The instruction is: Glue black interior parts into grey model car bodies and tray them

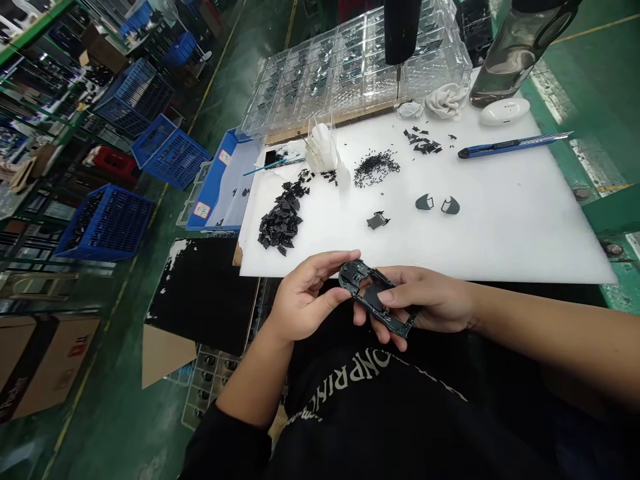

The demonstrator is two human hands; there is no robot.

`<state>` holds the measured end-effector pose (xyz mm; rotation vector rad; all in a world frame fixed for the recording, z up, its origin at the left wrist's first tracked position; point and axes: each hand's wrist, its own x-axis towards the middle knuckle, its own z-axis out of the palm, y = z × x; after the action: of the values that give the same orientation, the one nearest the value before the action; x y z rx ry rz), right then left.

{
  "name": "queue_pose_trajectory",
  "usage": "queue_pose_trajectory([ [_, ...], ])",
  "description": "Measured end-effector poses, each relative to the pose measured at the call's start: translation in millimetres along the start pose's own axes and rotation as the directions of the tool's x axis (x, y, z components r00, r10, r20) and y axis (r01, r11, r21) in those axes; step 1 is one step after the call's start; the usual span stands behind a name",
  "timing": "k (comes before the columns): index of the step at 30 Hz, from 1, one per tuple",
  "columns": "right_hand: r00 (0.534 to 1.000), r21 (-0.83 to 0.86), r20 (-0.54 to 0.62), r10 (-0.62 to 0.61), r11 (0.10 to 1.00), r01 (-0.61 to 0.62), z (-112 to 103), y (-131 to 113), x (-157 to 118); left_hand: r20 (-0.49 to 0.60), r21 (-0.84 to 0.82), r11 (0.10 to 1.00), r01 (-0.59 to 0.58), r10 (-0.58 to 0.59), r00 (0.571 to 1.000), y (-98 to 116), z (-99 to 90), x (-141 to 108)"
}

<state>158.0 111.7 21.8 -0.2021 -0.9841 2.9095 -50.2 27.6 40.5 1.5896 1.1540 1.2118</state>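
Between both hands, in front of the table's near edge, is a dark, elongated plastic housing (357,277) with an opening in its middle. My left hand (313,293) grips its rounded upper end between thumb and fingers. My right hand (425,297) holds the lower end, with its thumb pressed on a flat dark piece (376,297) inside the housing and fingers underneath. On the white board beyond lie a small dark bracket-like part (378,220) and two rounded dark pieces, one on the left (425,202) and one on the right (451,205).
The white board (525,240) bears a heap of black plastic parts (280,223), tiny black pieces (376,168), a blue utility knife (513,144) and a white oval case (505,111). Behind stand clear compartment trays (345,63), a hanging black electric screwdriver (401,30) and a bottle (517,53).
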Motion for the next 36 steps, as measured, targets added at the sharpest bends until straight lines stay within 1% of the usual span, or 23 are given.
queue_pose_trajectory([
  [3, 0.995, -0.114, -0.092, -0.033, 0.993, 0.023, 3, -1, 1, 0.027, 0.006, 1.0, -0.006, 0.006, 1.0, 0, 1.2, -1],
  [6, 0.98, -0.288, -0.181, -0.08, 0.957, 0.025, 6, -2, 1, -0.007, -0.02, 1.0, -0.018, 0.017, 1.0, -2, 4.1, -1],
  [8, 0.972, -0.4, -0.206, -0.109, 0.916, 0.018, 8, -4, 0, -0.073, -0.013, 0.999, -0.032, 0.031, 0.997, -3, 6.1, -1],
  [10, 0.968, -0.487, -0.219, -0.123, 0.873, 0.001, 11, -6, 0, -0.122, 0.041, 0.998, -0.043, 0.048, 0.991, -2, 7.4, -1],
  [13, 0.962, -0.566, -0.247, -0.118, 0.823, -0.044, 14, -8, -1, -0.143, 0.134, 0.991, -0.001, 0.02, 0.989, 1, 8.2, -2],
  [16, 0.949, -0.628, -0.288, -0.128, 0.774, -0.086, 17, -8, -2, -0.173, 0.144, 0.988, 0.064, -0.038, 0.984, 3, 9.0, -4],
  [18, 0.941, -0.693, -0.294, -0.166, 0.715, -0.091, 18, -7, -2, -0.192, 0.153, 0.986, 0.065, -0.035, 0.981, 3, 10.1, -4],
  [20, 0.932, -0.784, -0.268, -0.245, 0.617, -0.063, 18, -6, -2, -0.197, 0.177, 0.983, 0.038, -0.003, 0.98, 2, 11.6, -4],
  [24, 0.896, -0.924, -0.159, -0.415, 0.382, 0.012, 14, -3, -2, -0.18, 0.224, 0.973, -0.063, 0.105, 0.978, 0, 12.4, -3],
  [26, 0.868, -0.967, -0.093, -0.488, 0.251, 0.038, 10, 0, -1, -0.138, 0.268, 0.954, -0.131, 0.173, 0.975, 0, 10.0, -3],
  [28, 0.832, -0.995, -0.013, -0.554, 0.086, 0.042, 6, 3, -1, -0.059, 0.342, 0.911, -0.231, 0.266, 0.962, 0, 5.9, -2],
  [30, 0.803, -0.996, 0.082, -0.59, -0.084, 0.039, 1, 4, -2, 0.026, 0.418, 0.843, -0.338, 0.361, 0.932, 1, 1.5, -1],
  [32, 0.781, -0.973, 0.169, -0.601, -0.228, 0.035, -2, 5, -2, 0.091, 0.468, 0.782, -0.412, 0.421, 0.903, 2, -1.9, 0],
  [34, 0.754, -0.942, 0.243, -0.611, -0.335, 0.032, -5, 5, -2, 0.138, 0.501, 0.737, -0.453, 0.448, 0.883, 3, -3.6, 1],
  [36, 0.719, -0.912, 0.306, -0.624, -0.408, 0.033, -6, 5, -2, 0.174, 0.522, 0.706, -0.479, 0.461, 0.87, 4, -4.2, 1],
])
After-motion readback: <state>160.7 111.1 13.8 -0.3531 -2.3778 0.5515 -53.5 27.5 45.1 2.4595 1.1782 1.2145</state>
